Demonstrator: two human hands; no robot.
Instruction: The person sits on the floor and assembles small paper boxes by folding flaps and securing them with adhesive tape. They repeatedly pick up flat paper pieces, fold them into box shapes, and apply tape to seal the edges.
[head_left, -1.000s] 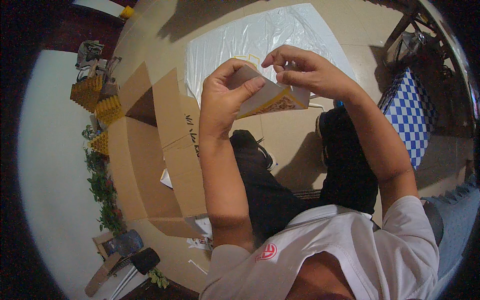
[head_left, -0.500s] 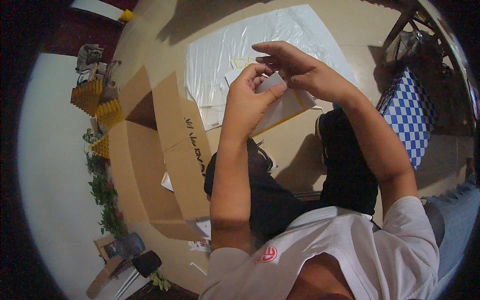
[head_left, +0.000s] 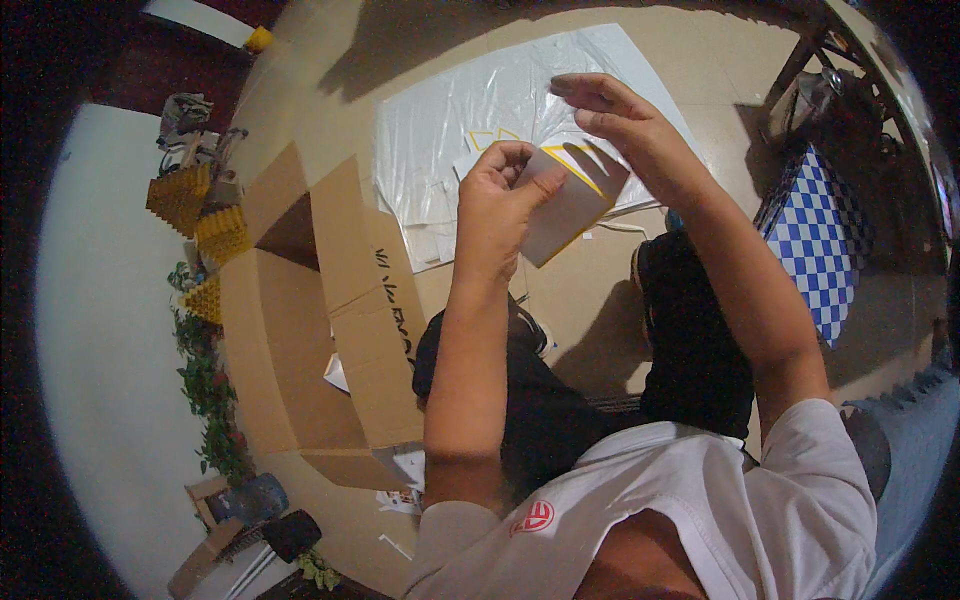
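Observation:
My left hand pinches a white folded card piece with yellow edges, thumb on its near face and fingers behind. The piece stands partly open like a small box or sleeve; its exact form is unclear. Just right of it, my right hand is raised, fingers apart, with nothing visibly in it. Beyond both hands, a large flat white sheet covered in clear plastic lies on the floor. Loose white papers with yellow outlines rest on it, partly hidden by my left hand.
An open cardboard box stands to my left, with a white scrap inside. Farther left are yellow stacked pieces and a leafy plant. A blue-and-white checkered bag stands at right, below a dark metal frame.
My right hand has moved off the card piece, up and to the right. In my left hand, the piece has turned, showing more of its grey-white face and yellow edges.

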